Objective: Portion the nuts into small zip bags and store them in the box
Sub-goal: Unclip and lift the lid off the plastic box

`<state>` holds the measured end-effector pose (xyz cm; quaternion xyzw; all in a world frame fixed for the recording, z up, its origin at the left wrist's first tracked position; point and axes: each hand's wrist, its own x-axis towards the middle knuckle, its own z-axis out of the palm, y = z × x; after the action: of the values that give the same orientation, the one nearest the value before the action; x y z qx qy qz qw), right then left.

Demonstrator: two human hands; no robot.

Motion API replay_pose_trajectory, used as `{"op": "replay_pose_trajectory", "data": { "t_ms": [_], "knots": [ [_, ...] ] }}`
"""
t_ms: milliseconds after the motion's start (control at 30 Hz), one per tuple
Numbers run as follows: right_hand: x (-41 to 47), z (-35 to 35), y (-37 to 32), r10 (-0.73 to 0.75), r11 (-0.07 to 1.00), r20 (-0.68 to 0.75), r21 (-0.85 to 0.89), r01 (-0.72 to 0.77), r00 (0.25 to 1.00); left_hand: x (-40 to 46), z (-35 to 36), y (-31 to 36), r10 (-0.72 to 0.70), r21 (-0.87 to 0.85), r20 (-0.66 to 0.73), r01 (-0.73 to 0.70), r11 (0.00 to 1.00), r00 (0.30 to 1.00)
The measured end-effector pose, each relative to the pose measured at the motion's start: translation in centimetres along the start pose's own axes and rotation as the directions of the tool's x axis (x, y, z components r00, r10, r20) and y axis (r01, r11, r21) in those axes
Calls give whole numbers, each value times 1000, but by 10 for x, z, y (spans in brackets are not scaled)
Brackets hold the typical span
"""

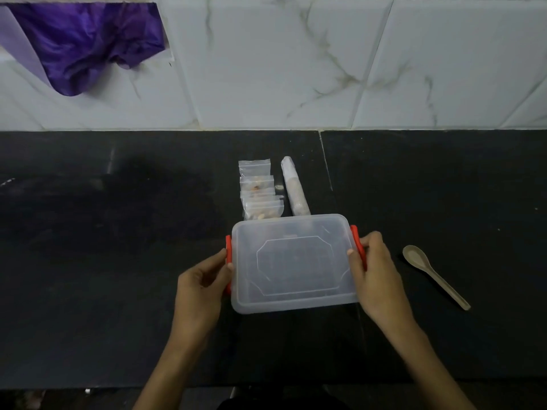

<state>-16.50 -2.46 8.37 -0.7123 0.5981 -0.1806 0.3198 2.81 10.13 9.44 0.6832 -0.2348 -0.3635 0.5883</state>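
The clear plastic box [293, 263], lid on, sits on the black counter [118, 261]. The left hand [201, 287] curls its grip around the box's left red clasp [228, 255]; the right hand [377, 272] pinches the right red clasp [358, 245]. Just behind the box lie filled small zip bags [259, 192] and a rolled nut packet [294, 187]. Right of the box rests a spoon [432, 273].

Lighting: dim, cool, even. Soft broad shadow on the black countertop [88, 261] at centre left. Faint sheen on the box lid [293, 261]. Focus: mildly soft throughout. Distortion: wide-angle bowing of wall tiles [266, 69] toward frame edges.
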Motion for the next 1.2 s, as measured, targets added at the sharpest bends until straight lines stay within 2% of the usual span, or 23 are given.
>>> {"op": "replay_pose_trajectory", "data": {
  "t_ms": [67,133,267,367,467,633,667,733,800,900,967,1067,1100,1200],
  "knots": [
    [2,0,0,-16,1000,9,13,16,1000,-3,5,0,47,34,-38,-45,998,998],
    [1,-1,1,-17,1000,24,25,16,1000,-4,13,-4,98,120,-134,-82,989,986],
    [0,0,0,-39,998,32,-39,40,999,-3,27,-13,205,327,-316,-97,940,926],
    [2,2,1,-82,993,25,-86,84,996,-3,32,-12,274,434,-335,-111,894,902],
    [3,3,2,-76,996,51,-50,79,996,1,32,-16,300,508,-340,-95,856,891],
    [4,0,0,2,998,141,56,-10,990,6,26,-18,284,453,-346,-106,885,894],
    [5,0,0,6,998,151,58,-15,988,9,23,-21,234,421,-369,-63,905,899],
    [4,0,0,10,998,161,57,-19,987,16,14,-29,35,263,-397,78,962,917],
    [5,1,1,12,998,160,52,-21,987,20,9,-36,-133,129,-334,185,974,933],
    [5,2,0,7,999,155,52,-15,988,22,5,-38,-248,122,-229,280,952,941],
    [5,1,0,1,998,149,58,-10,989,25,2,-38,-245,87,-251,274,958,936],
    [4,0,-1,-9,998,145,63,0,989,23,-1,-26,-150,1,-353,161,987,924],
    [4,1,-1,-10,998,142,66,1,990,21,1,-21,-94,33,-325,110,993,941],
    [2,1,2,-18,998,107,57,12,994,11,17,-12,38,223,-109,-12,975,993]
  ]
}}
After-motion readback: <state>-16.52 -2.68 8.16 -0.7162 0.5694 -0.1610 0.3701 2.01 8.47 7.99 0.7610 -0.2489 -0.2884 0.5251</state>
